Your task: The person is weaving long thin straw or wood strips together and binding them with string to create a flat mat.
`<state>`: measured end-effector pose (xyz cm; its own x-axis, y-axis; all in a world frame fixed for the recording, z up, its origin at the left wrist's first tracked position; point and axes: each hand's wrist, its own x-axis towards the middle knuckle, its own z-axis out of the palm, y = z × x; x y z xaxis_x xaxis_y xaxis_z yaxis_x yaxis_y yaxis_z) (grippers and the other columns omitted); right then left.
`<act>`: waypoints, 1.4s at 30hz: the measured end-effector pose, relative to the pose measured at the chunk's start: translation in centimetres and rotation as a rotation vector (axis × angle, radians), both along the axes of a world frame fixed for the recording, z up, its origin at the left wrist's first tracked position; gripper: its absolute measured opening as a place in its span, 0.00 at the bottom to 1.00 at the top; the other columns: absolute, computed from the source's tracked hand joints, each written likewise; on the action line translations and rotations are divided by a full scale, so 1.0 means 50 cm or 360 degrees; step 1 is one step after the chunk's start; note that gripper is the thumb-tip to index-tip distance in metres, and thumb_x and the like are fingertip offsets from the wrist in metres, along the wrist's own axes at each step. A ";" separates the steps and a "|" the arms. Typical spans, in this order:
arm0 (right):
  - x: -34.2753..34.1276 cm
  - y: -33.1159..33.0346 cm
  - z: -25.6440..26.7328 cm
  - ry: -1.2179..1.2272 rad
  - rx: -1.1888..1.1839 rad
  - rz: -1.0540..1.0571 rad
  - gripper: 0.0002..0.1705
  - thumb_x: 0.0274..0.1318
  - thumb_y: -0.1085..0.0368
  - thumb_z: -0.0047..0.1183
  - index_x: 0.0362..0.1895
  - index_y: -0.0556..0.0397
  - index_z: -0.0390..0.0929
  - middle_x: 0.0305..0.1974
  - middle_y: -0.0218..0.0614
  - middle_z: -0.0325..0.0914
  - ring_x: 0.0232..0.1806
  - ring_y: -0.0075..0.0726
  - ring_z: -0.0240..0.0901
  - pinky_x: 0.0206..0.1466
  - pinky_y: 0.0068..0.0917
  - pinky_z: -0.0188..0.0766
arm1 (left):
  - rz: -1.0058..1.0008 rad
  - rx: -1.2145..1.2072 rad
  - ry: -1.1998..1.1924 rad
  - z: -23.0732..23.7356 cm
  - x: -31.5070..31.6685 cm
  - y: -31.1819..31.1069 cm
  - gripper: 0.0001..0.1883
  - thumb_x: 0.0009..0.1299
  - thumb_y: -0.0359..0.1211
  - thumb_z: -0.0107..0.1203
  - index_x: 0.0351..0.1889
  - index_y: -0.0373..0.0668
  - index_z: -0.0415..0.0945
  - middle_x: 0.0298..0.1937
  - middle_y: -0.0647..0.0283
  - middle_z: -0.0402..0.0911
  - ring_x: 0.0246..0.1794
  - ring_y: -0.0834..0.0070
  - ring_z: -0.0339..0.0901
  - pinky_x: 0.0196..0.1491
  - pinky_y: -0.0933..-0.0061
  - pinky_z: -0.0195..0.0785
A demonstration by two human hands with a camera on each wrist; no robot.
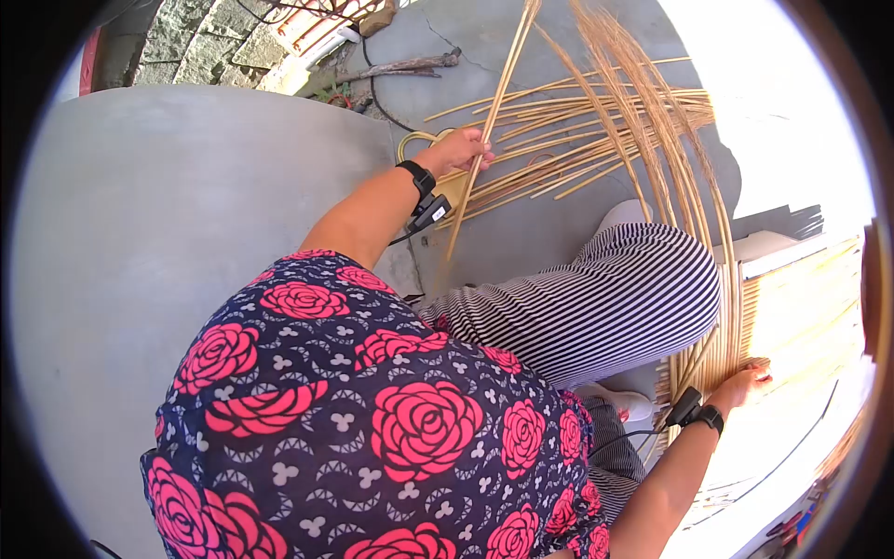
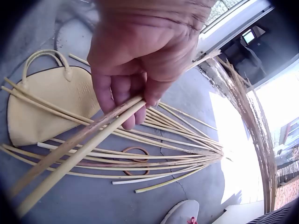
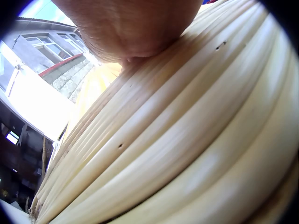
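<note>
- Our left hand [image 2: 140, 56] pinches two slender stalks [image 2: 80, 155], one smooth and yellow, one streaked brown, between thumb and fingers.
- Below that grip lie loose stalks [image 2: 177, 164].
- Our right hand [image 1: 742, 387] touches glossy, cream, close-set stalks [image 3: 163, 135]; its finger closure we cannot tell.

In the head view, the left hand [image 1: 458, 153] is up and to the left of the bent, striped knee [image 1: 675, 289], well apart from it, its thumb and fingers pinching two stalks [image 2: 88, 135]. The left forearm [image 1: 361, 216] slants up toward it from the short sleeve, a black band round the left wrist [image 1: 419, 177]. The right hand [image 1: 743, 386] rests below and slightly right of the knee, its finger pose partly hidden; the banded right wrist [image 1: 711, 419] and right forearm [image 1: 672, 486] run down and left.
</note>
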<state>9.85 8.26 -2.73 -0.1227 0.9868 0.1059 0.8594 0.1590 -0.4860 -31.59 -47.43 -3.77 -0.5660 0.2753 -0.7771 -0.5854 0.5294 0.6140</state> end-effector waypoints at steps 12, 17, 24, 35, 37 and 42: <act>0.012 0.030 -0.071 0.0180 -0.0009 0.0090 0.14 0.67 0.57 0.38 0.44 0.54 0.71 0.32 0.34 0.76 0.30 0.33 0.71 0.37 0.31 0.69 | 0.0259 -0.0400 0.0607 0.075 0.168 -0.127 0.04 0.64 0.28 0.52 0.34 0.38 0.70 0.28 0.63 0.76 0.26 0.76 0.75 0.26 0.72 0.67; -0.010 -0.001 -0.033 0.0342 -0.0162 0.0032 0.14 0.68 0.59 0.36 0.42 0.54 0.71 0.30 0.34 0.74 0.29 0.34 0.68 0.35 0.32 0.67 | 0.0018 -0.0981 0.1182 0.072 0.150 -0.182 0.06 0.67 0.31 0.50 0.38 0.39 0.72 0.31 0.65 0.77 0.23 0.77 0.74 0.25 0.74 0.68; -0.021 -0.018 -0.021 0.0465 -0.0058 0.0107 0.14 0.69 0.59 0.36 0.35 0.53 0.69 0.25 0.32 0.67 0.25 0.32 0.62 0.32 0.31 0.63 | 0.0092 -0.0929 0.0901 0.143 0.138 -0.163 0.07 0.70 0.33 0.48 0.41 0.39 0.70 0.32 0.62 0.77 0.24 0.74 0.76 0.30 0.73 0.72; -0.013 0.009 -0.074 0.0325 0.0432 0.0168 0.17 0.68 0.57 0.37 0.36 0.57 0.71 0.24 0.38 0.72 0.23 0.39 0.67 0.31 0.34 0.66 | -0.0064 0.0012 0.0319 0.197 0.250 0.126 0.05 0.74 0.32 0.42 0.44 0.41 0.65 0.35 0.60 0.76 0.32 0.72 0.79 0.35 0.70 0.74; -0.008 0.020 -0.094 0.0394 0.0382 0.0160 0.17 0.68 0.58 0.37 0.36 0.58 0.71 0.25 0.40 0.73 0.24 0.40 0.68 0.32 0.35 0.67 | -0.0162 0.0042 0.0262 0.237 0.291 0.165 0.06 0.75 0.32 0.42 0.44 0.41 0.65 0.37 0.60 0.76 0.35 0.73 0.78 0.39 0.71 0.73; -0.016 0.004 -0.073 0.0319 0.0318 0.0149 0.17 0.67 0.59 0.38 0.39 0.60 0.73 0.32 0.47 0.76 0.31 0.48 0.71 0.38 0.38 0.68 | -0.0711 0.0470 0.0449 0.297 0.337 0.203 0.08 0.75 0.33 0.43 0.47 0.41 0.65 0.45 0.59 0.77 0.49 0.74 0.75 0.48 0.74 0.70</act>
<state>9.05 8.48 -6.40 -0.1693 0.9293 0.3281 0.7265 0.3427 -0.5956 -14.74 -37.28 11.07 -0.5190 0.7150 -0.4684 -0.1389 0.4702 0.8716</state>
